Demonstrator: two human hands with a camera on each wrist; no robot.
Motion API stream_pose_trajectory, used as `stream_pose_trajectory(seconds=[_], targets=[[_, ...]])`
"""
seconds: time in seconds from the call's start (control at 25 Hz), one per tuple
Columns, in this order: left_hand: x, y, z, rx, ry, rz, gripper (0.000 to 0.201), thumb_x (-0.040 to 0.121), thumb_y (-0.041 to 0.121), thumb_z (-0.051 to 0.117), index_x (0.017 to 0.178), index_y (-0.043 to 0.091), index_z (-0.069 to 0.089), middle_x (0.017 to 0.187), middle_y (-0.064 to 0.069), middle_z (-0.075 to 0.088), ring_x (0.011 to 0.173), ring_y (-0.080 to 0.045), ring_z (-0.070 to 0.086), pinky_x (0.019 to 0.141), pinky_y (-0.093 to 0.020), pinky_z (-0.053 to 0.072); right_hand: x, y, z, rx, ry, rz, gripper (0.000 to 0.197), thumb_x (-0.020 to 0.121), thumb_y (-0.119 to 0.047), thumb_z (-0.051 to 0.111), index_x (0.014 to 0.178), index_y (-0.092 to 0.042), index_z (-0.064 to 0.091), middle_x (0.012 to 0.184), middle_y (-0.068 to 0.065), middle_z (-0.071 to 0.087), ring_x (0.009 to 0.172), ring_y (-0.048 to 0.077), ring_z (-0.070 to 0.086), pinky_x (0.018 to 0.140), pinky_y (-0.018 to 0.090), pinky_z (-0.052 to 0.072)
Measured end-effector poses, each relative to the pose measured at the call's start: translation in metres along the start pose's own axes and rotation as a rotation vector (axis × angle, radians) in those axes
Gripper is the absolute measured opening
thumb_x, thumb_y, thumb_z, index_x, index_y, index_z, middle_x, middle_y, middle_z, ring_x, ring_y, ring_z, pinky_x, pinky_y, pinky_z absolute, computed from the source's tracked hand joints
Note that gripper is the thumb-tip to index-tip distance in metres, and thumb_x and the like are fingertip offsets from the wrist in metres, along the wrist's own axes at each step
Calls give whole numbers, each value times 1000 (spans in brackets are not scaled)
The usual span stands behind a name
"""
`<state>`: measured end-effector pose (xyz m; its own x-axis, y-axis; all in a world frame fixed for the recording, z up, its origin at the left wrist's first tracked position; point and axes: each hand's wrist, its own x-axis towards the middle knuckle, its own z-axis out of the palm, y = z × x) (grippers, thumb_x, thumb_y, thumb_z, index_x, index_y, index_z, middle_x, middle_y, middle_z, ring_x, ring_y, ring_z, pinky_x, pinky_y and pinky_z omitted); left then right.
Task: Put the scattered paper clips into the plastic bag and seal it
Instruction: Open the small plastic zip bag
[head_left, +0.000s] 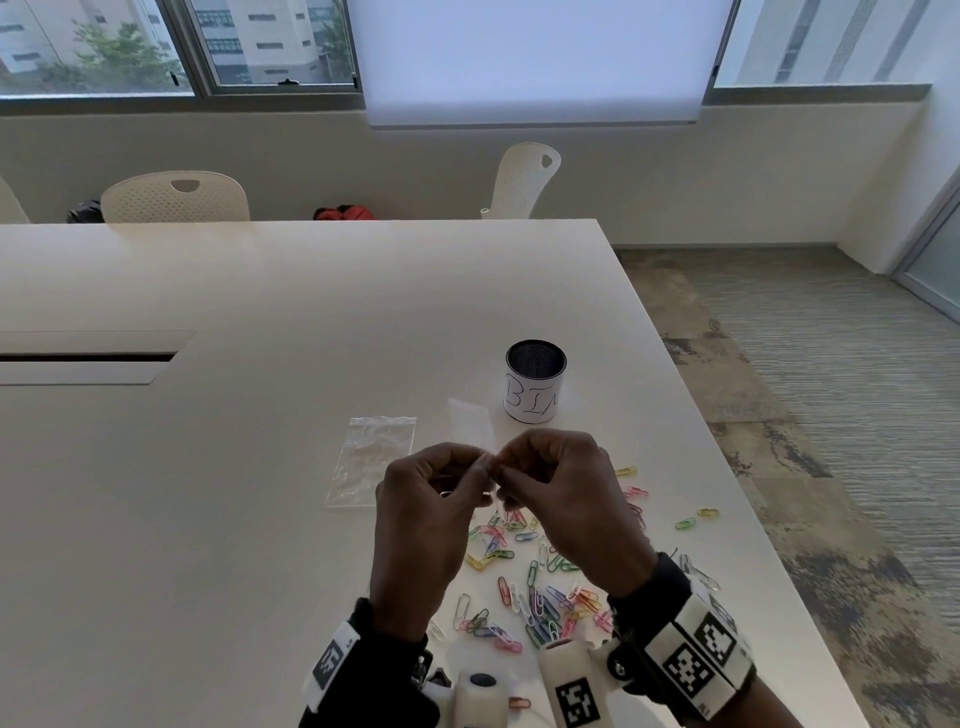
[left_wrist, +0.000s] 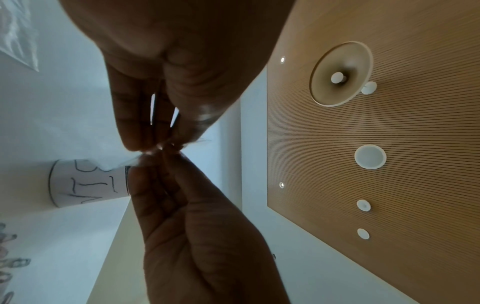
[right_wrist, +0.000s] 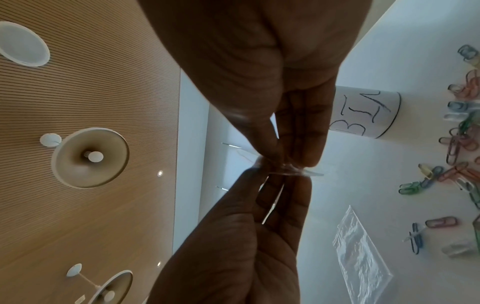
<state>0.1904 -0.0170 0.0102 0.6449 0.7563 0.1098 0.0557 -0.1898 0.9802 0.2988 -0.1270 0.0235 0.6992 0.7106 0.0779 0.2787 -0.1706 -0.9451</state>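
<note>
Above the white table (head_left: 260, 312), the left hand (head_left: 431, 499) and right hand (head_left: 561, 493) pinch a small clear plastic bag's (right_wrist: 288, 172) mouth, apparently prying it open, while the coloured paper clips (head_left: 540, 597) lie scattered, none bagged yet.

Left hand (left_wrist: 166, 61) and right hand (left_wrist: 197, 236) pinching clear bag (left_wrist: 145, 157) between fingertips.
</note>
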Motion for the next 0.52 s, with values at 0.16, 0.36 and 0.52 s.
stream_pose_trajectory(seconds=[0.16, 0.36, 0.52], targets=[[5, -4, -3, 147, 34, 68, 5, 92, 15, 80, 90, 19, 82, 72, 7, 80, 65, -8, 78, 72, -39, 67, 3, 4, -1, 37, 65, 62, 9, 90, -8, 76, 84, -7, 69, 71, 11, 75, 65, 23, 77, 68, 44, 67], [7, -1, -8, 407, 37, 206, 13, 90, 15, 80, 99, 24, 77, 67, 13, 71, 73, 4, 71, 62, -6, 52, 4, 10, -5, -319, 123, -24, 17, 88, -13, 76, 95, -22, 63, 87, -7, 69, 73, 7, 68, 64, 21, 57], [4, 1, -4, 455, -23, 279, 7, 90, 18, 81, 94, 23, 77, 79, 13, 69, 72, -1, 70, 64, -6, 50, 3, 3, 7, -378, 92, -206, 14, 92, -22, 74, 100, -25, 63, 99, -12, 64, 81, 4, 65, 69, 19, 56]])
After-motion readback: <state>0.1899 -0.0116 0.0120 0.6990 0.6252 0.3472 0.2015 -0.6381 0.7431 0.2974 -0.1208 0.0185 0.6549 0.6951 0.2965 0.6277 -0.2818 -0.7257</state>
